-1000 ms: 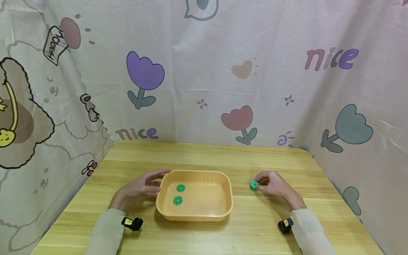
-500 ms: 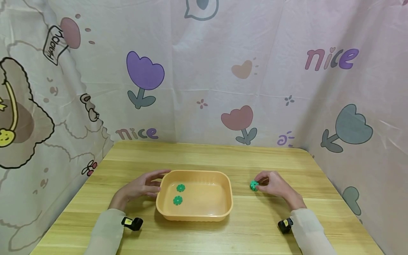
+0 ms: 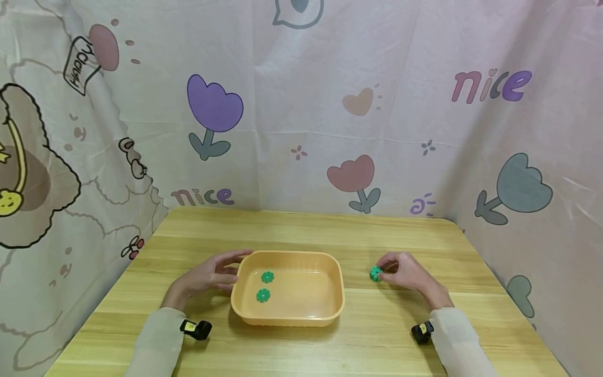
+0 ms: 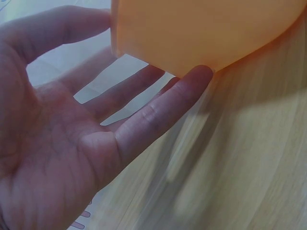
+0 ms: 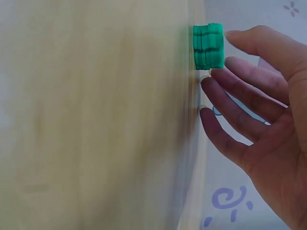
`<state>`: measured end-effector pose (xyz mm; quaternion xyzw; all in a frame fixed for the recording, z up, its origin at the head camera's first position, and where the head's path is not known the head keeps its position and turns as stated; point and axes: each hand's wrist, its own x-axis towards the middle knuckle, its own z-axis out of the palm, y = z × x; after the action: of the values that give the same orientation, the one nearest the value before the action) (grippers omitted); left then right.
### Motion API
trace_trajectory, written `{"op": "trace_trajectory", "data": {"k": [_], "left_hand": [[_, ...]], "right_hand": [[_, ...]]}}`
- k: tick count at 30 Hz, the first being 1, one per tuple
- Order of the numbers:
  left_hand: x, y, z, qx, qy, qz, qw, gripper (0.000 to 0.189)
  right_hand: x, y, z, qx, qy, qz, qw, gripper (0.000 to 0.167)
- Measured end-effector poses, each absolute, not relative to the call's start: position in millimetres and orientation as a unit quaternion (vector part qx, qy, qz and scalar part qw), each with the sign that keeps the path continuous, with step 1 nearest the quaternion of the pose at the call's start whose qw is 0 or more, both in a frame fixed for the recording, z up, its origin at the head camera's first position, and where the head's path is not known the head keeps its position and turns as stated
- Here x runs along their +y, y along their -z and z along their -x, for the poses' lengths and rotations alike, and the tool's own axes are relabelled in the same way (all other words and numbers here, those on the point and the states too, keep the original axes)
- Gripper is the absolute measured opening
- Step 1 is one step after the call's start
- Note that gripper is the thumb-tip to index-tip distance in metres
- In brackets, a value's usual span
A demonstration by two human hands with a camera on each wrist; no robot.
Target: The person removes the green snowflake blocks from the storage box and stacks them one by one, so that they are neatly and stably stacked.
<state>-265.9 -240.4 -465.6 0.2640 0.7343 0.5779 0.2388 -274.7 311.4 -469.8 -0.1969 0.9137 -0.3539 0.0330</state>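
In the head view my left hand (image 3: pixel 212 275) is at the left end of a yellow plastic basin (image 3: pixel 301 319), fingers spread and nearly straight. Seen from the left wrist, the fingertips (image 4: pixel 200 74) rest against the basin's outer wall (image 4: pixel 192 33). Two green flower-shaped discs (image 3: pixel 267 277) lie flat inside, toward its left side. Right of the basin, a short stack of green notched discs (image 5: pixel 208 47) stands on the table. My right hand (image 3: pixel 405 271) is at the stack, with thumb (image 5: pixel 249 38) and forefinger tips right at its top face and the other fingers loosely bent.
The wooden table (image 3: pixel 282 351) ends at the back against a printed cloth (image 3: pixel 292 104), which also hangs along both sides. A small black camera sits on the left wrist (image 3: pixel 197 330) and another on the right wrist (image 3: pixel 422 332).
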Motion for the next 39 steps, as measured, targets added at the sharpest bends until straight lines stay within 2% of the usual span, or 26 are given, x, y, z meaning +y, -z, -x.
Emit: {"op": "trace_trajectory", "data": {"k": [4, 9, 19, 33, 39], "left_hand": [[-240.6, 465.1, 265.3, 0.735, -0.579, -0.262, 0.238, 0.073], [-239.7, 465.9, 266.1, 0.738, -0.575, -0.261, 0.237, 0.073], [-238.8, 464.8, 267.0, 0.747, -0.569, -0.257, 0.231, 0.074], [-238.6, 464.1, 266.4, 0.748, -0.569, -0.249, 0.234, 0.075], [-238.3, 465.6, 267.2, 0.746, -0.569, -0.253, 0.235, 0.074]], "right_hand": [[308.1, 462.7, 273.0, 0.912, 0.364, 0.184, 0.041, 0.029], [299.4, 450.6, 272.6, 0.913, 0.360, 0.192, 0.020, 0.035], [260.3, 426.2, 277.2, 0.895, 0.355, 0.271, -0.021, 0.028], [194.6, 418.0, 276.4, 0.870, 0.364, 0.331, -0.004, 0.029], [175.9, 417.6, 273.4, 0.875, 0.332, 0.351, -0.016, 0.029]]}}
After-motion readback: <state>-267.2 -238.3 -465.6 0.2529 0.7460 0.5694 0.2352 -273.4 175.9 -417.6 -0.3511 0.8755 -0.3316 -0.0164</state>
